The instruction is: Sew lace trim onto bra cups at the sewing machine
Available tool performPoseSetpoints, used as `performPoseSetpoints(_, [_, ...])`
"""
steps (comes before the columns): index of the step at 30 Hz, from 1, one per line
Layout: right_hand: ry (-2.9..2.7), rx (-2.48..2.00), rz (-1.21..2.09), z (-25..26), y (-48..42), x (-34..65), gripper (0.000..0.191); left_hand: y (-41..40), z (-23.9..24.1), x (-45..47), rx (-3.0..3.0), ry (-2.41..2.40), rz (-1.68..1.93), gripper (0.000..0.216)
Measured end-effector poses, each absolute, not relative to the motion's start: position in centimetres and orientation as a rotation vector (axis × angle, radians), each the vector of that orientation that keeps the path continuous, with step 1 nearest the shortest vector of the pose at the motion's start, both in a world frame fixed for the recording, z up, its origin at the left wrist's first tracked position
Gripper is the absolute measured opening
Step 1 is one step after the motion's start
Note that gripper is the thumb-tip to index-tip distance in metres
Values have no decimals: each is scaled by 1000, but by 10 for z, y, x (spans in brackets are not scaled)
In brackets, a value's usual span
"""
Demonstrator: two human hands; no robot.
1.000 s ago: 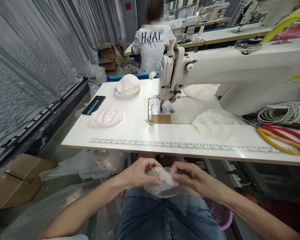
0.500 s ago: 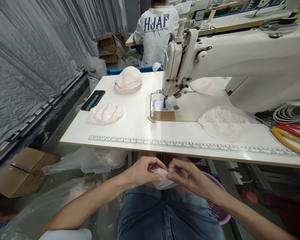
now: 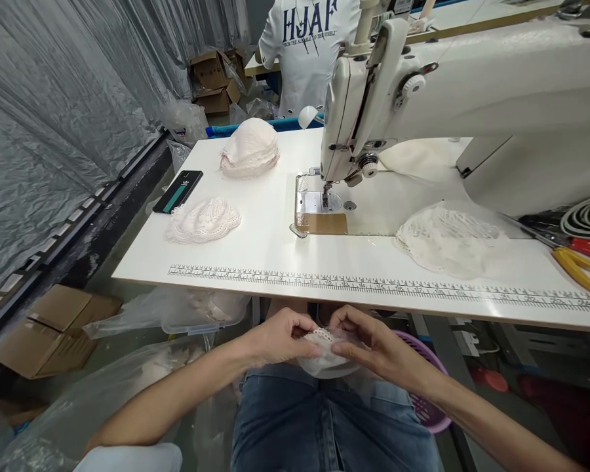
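Over my lap, just in front of the table edge, both hands pinch a small white lace fabric piece [image 3: 324, 357]. My left hand [image 3: 288, 337] is closed on its left side, thumb on top. My right hand [image 3: 366, 341] grips the right side between thumb and fingers. Sheer material hangs below the fingertips. On the table, a pale pink lace piece [image 3: 204, 221] lies at the left, with a stack of pale cup-shaped pieces [image 3: 250, 149] behind it. A cream lace piece [image 3: 447, 239] lies flat to the right of the sewing machine's needle [image 3: 326, 193].
The white sewing machine [image 3: 423, 92] stands over the table [image 3: 270, 252]. A black phone [image 3: 177, 191] lies at the left edge; yellow-handled scissors [image 3: 583, 272] are at the right. Cardboard boxes [image 3: 54, 331] and a purple basket [image 3: 430, 413] are below. A person in a white shirt [image 3: 307, 59] sits ahead.
The view has tipped down slightly and closer to the table. Between my fingers the fabric has been turned a little, and more of its holed lace edge shows.
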State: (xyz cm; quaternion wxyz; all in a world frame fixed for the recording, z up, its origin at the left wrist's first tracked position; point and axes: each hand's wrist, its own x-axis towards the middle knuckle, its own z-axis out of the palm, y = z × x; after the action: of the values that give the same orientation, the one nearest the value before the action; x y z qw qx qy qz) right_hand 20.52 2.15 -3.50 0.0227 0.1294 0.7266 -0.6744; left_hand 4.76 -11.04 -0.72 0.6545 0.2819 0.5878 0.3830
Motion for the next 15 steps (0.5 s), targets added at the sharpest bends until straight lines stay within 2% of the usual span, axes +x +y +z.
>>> performPoseSetpoints(5, [2102,430,-2075,-40,25,204,27,-114,-9,41,774,1349,836,16])
performPoseSetpoints(9, [2140,453,-2066,-40,26,204,29,-112,-12,45,791,1420,817,22])
performPoseSetpoints(15, [2019,420,-2089,-35,29,209,27,-109,-13,54,784,1553,930,19])
